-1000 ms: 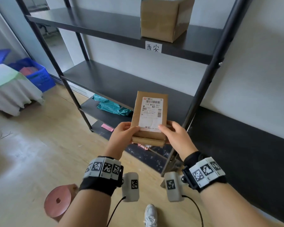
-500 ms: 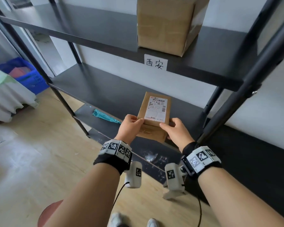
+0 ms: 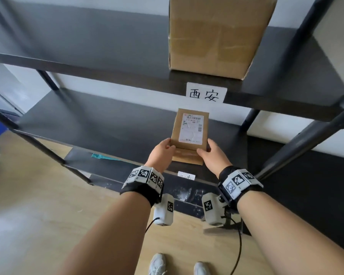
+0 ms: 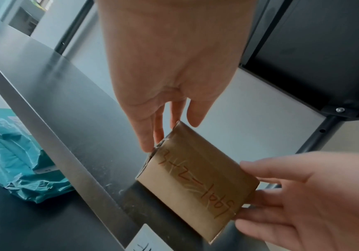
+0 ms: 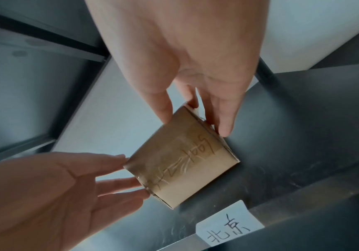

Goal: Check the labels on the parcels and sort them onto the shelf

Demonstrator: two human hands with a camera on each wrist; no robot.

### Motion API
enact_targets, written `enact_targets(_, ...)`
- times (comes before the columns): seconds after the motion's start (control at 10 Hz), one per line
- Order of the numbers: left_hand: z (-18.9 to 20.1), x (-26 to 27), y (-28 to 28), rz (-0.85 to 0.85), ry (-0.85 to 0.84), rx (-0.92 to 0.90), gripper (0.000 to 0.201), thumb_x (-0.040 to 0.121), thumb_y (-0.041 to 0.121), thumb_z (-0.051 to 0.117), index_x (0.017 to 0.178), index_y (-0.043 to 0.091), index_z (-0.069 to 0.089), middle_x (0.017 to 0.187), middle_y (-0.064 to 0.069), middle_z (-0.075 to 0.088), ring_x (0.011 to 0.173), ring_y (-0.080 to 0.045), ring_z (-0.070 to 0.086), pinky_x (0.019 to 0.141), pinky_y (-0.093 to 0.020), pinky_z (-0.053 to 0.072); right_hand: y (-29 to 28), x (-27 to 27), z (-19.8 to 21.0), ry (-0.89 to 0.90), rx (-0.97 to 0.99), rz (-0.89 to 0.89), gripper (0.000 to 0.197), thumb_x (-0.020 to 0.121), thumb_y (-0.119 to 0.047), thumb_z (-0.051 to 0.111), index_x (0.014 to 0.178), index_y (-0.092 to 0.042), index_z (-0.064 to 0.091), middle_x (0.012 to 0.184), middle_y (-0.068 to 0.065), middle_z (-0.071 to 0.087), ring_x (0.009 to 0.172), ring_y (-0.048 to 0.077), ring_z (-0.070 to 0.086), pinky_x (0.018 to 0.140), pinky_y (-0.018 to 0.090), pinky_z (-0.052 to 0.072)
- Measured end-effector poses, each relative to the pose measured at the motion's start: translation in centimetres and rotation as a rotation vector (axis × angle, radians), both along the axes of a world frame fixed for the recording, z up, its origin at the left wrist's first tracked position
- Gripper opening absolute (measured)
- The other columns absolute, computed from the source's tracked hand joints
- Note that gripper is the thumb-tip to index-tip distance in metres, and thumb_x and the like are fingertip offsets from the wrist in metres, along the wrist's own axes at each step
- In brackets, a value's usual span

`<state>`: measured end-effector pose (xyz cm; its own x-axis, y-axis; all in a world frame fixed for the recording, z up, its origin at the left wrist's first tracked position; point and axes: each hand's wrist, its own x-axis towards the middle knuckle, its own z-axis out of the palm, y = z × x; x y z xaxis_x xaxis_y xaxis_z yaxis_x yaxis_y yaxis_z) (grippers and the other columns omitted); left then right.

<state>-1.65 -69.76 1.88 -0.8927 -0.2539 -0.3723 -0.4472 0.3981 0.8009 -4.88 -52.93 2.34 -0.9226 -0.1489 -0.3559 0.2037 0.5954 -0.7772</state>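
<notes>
A small brown cardboard parcel with a white shipping label on top is held over the front of the black middle shelf. My left hand pinches its near left corner, thumb on top. My right hand pinches the near right corner. The wrist views show the parcel's taped end with red handwriting, between the left hand and the right hand. The right wrist view has the parcel just above the shelf surface; whether it touches I cannot tell.
A paper tag "西安" hangs on the upper shelf's edge below a large cardboard box. A tag "北京" marks the middle shelf's front edge. A teal plastic bag lies on the lower shelf. Black posts stand at right.
Both hands have carried the parcel forward and away from me, from in front of the rack to over the middle shelf. I have moved closer to the rack.
</notes>
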Motion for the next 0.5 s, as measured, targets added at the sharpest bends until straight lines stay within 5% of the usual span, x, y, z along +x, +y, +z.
enact_targets(0.1, -0.8, -0.2, -0.7, -0.041, -0.019, 0.027, 0.046, 0.104, 0.021, 0.046, 0.15, 0.023, 0.047, 0.125, -0.005, 0.068, 0.07, -0.013, 0.058, 0.062, -0.026, 0.045, -0.8, 0.1, -0.8, -0.004, 0.012, -0.06, 0.042, 0.098, -0.025, 0.05, 0.14, -0.023, 0.047, 0.138, -0.001, 0.062, 0.119, 0.025, 0.061, 0.096, 0.034, 0.046)
enact_targets(0.3, -0.8, 0.2, -1.7, -0.124, -0.019, -0.031, 0.05, 0.103, 0.024, 0.051, 0.151, 0.013, 0.043, 0.12, 0.002, 0.06, 0.102, -0.022, 0.064, 0.09, -0.036, 0.051, -1.1, 1.2, -0.9, -0.028, 0.092, -0.168, 0.061, 0.098, -0.036, 0.051, 0.153, -0.019, 0.033, 0.152, 0.004, 0.049, 0.134, 0.027, 0.051, 0.105, 0.036, 0.04)
enact_targets(0.5, -2.2, 1.3, -2.7, -0.12, -0.142, -0.112, 0.068, 0.101, 0.027, 0.051, 0.161, 0.009, 0.024, 0.156, -0.013, 0.045, 0.128, -0.031, 0.058, 0.098, -0.036, 0.048, -0.7, 4.1, -1.4, 0.002, 0.084, -0.31, 0.062, 0.097, -0.032, 0.054, 0.154, -0.022, 0.031, 0.147, 0.008, 0.052, 0.13, 0.027, 0.053, 0.1, 0.032, 0.04)
